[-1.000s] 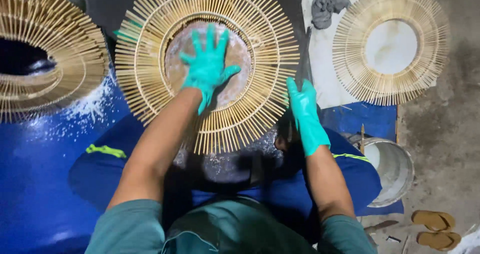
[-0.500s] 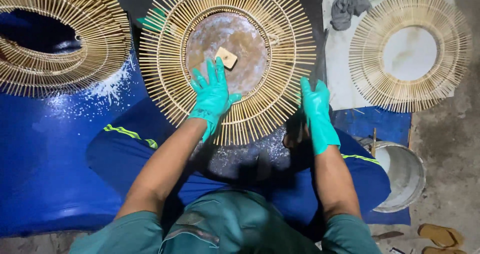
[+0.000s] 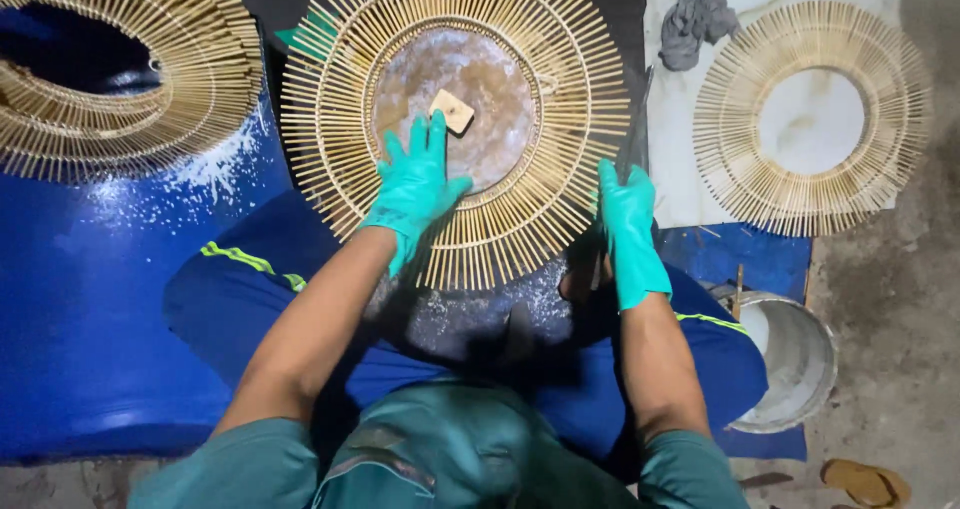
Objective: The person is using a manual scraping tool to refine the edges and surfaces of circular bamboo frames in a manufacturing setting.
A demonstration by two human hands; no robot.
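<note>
Our left hand [image 3: 415, 191], in a green glove, lies flat with its fingers spread apart on the round stick frame [image 3: 455, 119], touching its inner ring and the brown disc [image 3: 475, 94] in the middle. Our right hand [image 3: 630, 224], also gloved, has its grip curled on the frame's lower right edge. The frame sits in the top middle of the picture, just above our knees. A small tan block [image 3: 452, 111] rests on the disc, right by our left fingertips. At the upper left we see a stack of stick frames [image 3: 130, 69] on a blue sheet [image 3: 90, 289]. At the upper right another frame [image 3: 810, 119] lies on a white board [image 3: 670, 184], beside a grey rag [image 3: 700, 21]. A metal bucket [image 3: 795, 359] stands at the lower right.
</note>
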